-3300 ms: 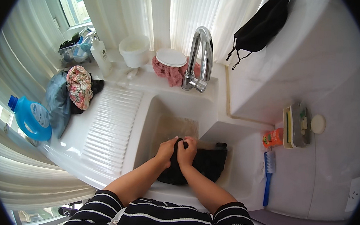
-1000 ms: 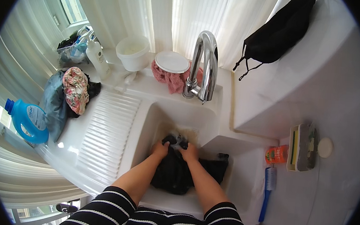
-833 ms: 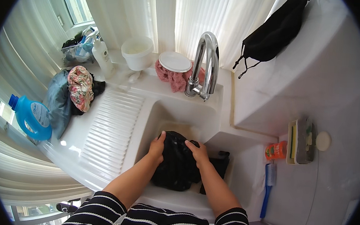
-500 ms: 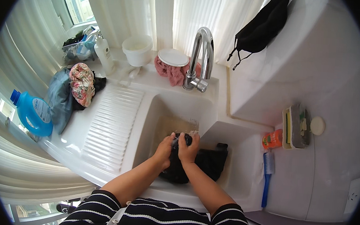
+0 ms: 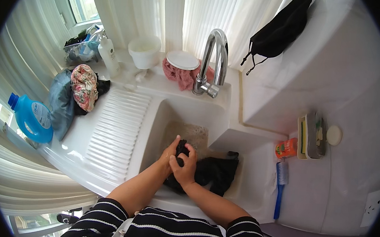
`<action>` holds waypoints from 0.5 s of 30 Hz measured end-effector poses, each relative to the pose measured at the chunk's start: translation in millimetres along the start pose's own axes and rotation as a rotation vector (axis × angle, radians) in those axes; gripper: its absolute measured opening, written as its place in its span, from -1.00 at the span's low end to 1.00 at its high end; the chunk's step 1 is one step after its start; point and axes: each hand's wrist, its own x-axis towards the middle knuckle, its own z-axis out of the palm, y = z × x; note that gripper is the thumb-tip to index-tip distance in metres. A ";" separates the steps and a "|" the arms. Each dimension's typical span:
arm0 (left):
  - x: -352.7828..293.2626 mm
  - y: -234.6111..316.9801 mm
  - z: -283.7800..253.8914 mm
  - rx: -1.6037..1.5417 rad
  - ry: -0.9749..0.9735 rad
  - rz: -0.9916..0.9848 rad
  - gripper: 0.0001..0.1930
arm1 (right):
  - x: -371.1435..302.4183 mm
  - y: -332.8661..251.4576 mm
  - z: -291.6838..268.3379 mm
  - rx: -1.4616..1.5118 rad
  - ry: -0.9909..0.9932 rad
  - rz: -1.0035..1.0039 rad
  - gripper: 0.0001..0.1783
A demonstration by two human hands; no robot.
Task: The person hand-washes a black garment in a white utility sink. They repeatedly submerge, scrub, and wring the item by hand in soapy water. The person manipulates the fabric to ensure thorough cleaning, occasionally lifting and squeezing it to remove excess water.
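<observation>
A wet black garment [image 5: 216, 172] lies bunched in the white sink [image 5: 154, 115], partly in cloudy, sudsy water. My left hand [image 5: 167, 156] grips a bundled part of it from the left. Pressed against the same bundle, my right hand [image 5: 187, 164] has its fingers curled round the cloth. The two hands are close together over the basin, and a bit of black fabric pokes out above them. The rest of the cloth spreads to the right of my hands. What kind of garment it is cannot be made out.
Left of the basin is a ribbed washboard [image 5: 118, 135], with a pile of clothes [image 5: 65, 98] and a blue detergent bottle [image 5: 32, 118] beyond. A chrome faucet [image 5: 220, 58] rises behind the sink. On the right ledge lie a blue brush [image 5: 280, 185], an orange container [image 5: 286, 148] and a sponge holder [image 5: 310, 136].
Both hands have shifted slightly left, still gripping the black cloth. My right hand has turned and closed more over the bundle, and the garment's right part has moved a little.
</observation>
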 end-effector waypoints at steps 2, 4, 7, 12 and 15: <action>-7.9 5.4 1.7 0.084 0.031 -0.048 -0.71 | 3.9 8.6 2.1 0.080 0.014 0.212 -0.73; -7.8 -8.0 15.8 0.103 0.129 0.070 -0.72 | 14.2 25.0 6.4 0.157 0.035 0.426 -0.72; -6.8 -12.8 20.7 0.211 0.182 0.108 -0.70 | 24.5 37.7 10.1 0.214 0.238 0.573 -0.72; 6.5 -2.0 -1.8 0.288 0.164 0.153 -0.60 | -7.3 4.0 15.3 0.044 0.027 0.175 -0.66; -10.5 -17.3 24.2 0.389 0.295 0.226 -0.68 | 19.1 52.0 14.4 0.212 0.172 0.706 -0.64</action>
